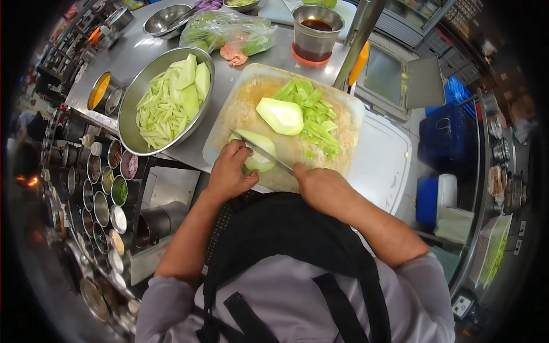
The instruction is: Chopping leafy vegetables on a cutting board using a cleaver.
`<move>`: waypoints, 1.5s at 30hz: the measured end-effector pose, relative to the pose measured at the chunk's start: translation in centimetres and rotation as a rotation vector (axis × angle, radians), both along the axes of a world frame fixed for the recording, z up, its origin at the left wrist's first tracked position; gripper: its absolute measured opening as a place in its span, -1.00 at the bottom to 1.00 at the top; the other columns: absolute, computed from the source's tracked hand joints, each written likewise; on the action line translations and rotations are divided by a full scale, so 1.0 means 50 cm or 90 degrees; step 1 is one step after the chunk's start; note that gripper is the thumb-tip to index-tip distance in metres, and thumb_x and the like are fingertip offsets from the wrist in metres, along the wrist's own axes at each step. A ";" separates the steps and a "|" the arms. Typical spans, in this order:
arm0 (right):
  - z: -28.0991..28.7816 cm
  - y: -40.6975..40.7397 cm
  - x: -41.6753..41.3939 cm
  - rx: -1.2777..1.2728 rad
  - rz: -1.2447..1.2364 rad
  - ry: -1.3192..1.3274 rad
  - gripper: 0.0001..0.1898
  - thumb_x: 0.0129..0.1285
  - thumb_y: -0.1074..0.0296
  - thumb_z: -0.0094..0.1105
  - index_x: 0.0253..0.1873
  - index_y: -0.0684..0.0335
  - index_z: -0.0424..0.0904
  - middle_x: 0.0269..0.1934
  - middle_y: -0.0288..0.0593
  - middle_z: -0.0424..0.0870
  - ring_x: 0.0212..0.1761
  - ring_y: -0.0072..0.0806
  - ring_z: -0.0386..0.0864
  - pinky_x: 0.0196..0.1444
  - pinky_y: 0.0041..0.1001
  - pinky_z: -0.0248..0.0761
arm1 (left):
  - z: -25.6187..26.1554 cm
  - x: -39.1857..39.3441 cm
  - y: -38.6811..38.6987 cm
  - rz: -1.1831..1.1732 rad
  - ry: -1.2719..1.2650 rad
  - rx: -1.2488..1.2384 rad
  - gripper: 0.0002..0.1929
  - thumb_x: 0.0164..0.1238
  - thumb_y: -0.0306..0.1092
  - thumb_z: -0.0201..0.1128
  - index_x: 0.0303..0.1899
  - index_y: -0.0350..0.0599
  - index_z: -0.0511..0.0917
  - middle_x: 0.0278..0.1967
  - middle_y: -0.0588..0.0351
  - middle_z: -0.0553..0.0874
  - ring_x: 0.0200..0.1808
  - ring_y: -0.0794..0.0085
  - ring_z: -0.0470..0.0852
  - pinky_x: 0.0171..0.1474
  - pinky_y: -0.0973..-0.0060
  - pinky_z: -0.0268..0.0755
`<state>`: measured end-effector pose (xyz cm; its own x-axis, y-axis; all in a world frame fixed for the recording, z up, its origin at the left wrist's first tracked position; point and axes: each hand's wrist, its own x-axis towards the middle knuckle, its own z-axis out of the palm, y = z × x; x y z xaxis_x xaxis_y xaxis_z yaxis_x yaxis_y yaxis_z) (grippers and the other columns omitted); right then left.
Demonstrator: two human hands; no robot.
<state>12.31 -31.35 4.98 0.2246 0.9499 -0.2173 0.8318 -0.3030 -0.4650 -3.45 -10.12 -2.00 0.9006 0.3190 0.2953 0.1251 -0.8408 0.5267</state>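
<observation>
My right hand (319,188) grips a kitchen knife (270,156), its blade lying across a peeled pale green vegetable (260,159) on a worn cutting board (240,105). Fingers of my left hand (233,169) hold that piece steady at the blade's left side. Just beyond it rests a second peeled piece (281,116), cut flat on top, beside a heap of green peelings (315,115). Left of the board, a large steel bowl (209,92) holds pale green strips (165,113) and several larger peeled pieces (188,85).
Behind the board lie a clear plastic bag of green vegetables (231,32) and a steel container of dark liquid (318,34). A steel cup of orange liquid (99,91) stands far left, above round tubs of ingredients (102,208). A white lid (381,158) adjoins the board's right.
</observation>
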 end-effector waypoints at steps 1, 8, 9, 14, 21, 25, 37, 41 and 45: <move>-0.020 0.013 -0.004 0.031 -0.008 0.006 -0.83 0.36 0.48 0.01 -0.01 0.37 0.45 -0.41 0.22 0.72 -0.31 0.16 0.74 -0.24 0.02 0.58 | 0.002 0.001 -0.002 -0.003 -0.001 0.000 -0.55 -0.06 -0.39 0.47 -0.07 -0.26 0.56 -0.01 -0.09 0.57 0.01 -0.06 0.62 0.07 0.19 0.53; -0.063 0.105 0.015 -0.003 -0.016 0.072 -0.81 0.43 0.43 0.01 0.03 0.40 0.43 -0.29 0.27 0.73 -0.18 0.21 0.73 -0.09 0.04 0.56 | -0.015 -0.021 0.001 0.033 0.011 -0.035 -0.58 -0.04 -0.40 0.48 -0.09 -0.23 0.56 -0.01 -0.09 0.56 -0.05 -0.05 0.63 -0.02 0.21 0.56; -0.068 0.096 0.019 -0.001 -0.016 0.070 -0.81 0.43 0.43 0.01 0.03 0.40 0.43 -0.29 0.27 0.73 -0.18 0.21 0.73 -0.09 0.04 0.56 | -0.032 -0.034 0.003 0.033 0.016 -0.050 -0.59 -0.02 -0.40 0.48 -0.09 -0.23 0.55 0.00 -0.08 0.55 -0.08 -0.04 0.63 -0.05 0.22 0.56; -0.064 0.016 0.036 0.090 -0.222 0.178 -0.78 0.52 0.26 0.09 -0.05 0.32 0.40 -0.39 0.26 0.66 -0.25 0.27 0.65 -0.17 0.00 0.50 | -0.018 -0.016 -0.036 0.164 0.033 -0.205 -0.60 0.02 -0.42 0.48 -0.07 -0.24 0.55 0.02 -0.04 0.54 -0.06 0.00 0.62 -0.02 0.23 0.54; -0.033 -0.078 0.049 0.036 -0.185 0.266 -0.79 0.56 0.28 0.08 -0.14 0.28 0.34 -0.57 -0.02 0.57 -0.60 -0.21 0.60 -0.45 -0.25 0.44 | 0.001 0.036 -0.003 0.132 0.009 -0.012 -0.64 0.15 -0.35 0.46 -0.06 -0.26 0.58 0.03 -0.15 0.59 0.09 -0.12 0.56 0.11 0.15 0.47; -0.047 -0.108 0.043 0.007 -0.214 0.251 -0.78 0.56 0.30 0.09 -0.16 0.27 0.32 -0.65 -0.16 0.51 -0.68 -0.40 0.55 -0.54 -0.34 0.41 | 0.034 -0.006 -0.001 0.149 0.203 -0.111 -0.74 0.20 -0.40 0.42 -0.13 -0.27 0.59 -0.15 -0.18 0.66 -0.16 -0.08 0.66 -0.10 0.16 0.53; -0.023 -0.104 0.052 -0.003 -0.326 0.550 -0.86 0.59 0.35 0.06 0.00 0.31 0.41 -0.60 -0.30 0.48 -0.69 -0.61 0.42 -0.57 -0.50 0.35 | -0.009 -0.036 -0.044 0.129 0.005 -0.050 -0.85 0.27 -0.49 0.36 -0.21 -0.29 0.58 -0.22 -0.13 0.63 -0.18 -0.12 0.64 -0.13 0.17 0.50; -0.021 -0.103 0.059 -0.036 -0.319 0.582 -0.86 0.59 0.34 0.04 -0.08 0.28 0.39 -0.60 -0.33 0.45 -0.68 -0.58 0.44 -0.56 -0.50 0.37 | -0.010 -0.040 -0.044 0.139 0.042 -0.078 -0.90 0.28 -0.50 0.33 -0.22 -0.27 0.61 -0.17 -0.11 0.65 -0.12 -0.12 0.64 -0.05 0.08 0.53; -0.027 -0.094 0.066 -0.069 -0.318 0.636 -0.88 0.58 0.35 0.04 0.00 0.28 0.42 -0.58 -0.33 0.44 -0.67 -0.59 0.42 -0.58 -0.50 0.36 | -0.010 -0.038 -0.043 0.138 0.037 -0.075 -0.91 0.27 -0.50 0.32 -0.25 -0.26 0.60 -0.20 -0.09 0.65 -0.15 -0.10 0.64 -0.08 0.10 0.53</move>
<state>15.61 -36.04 3.64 0.2540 0.7666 -0.5898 -0.1262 -0.5783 -0.8060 -5.34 -12.26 -2.48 0.8221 0.5350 0.1946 0.3282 -0.7246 0.6060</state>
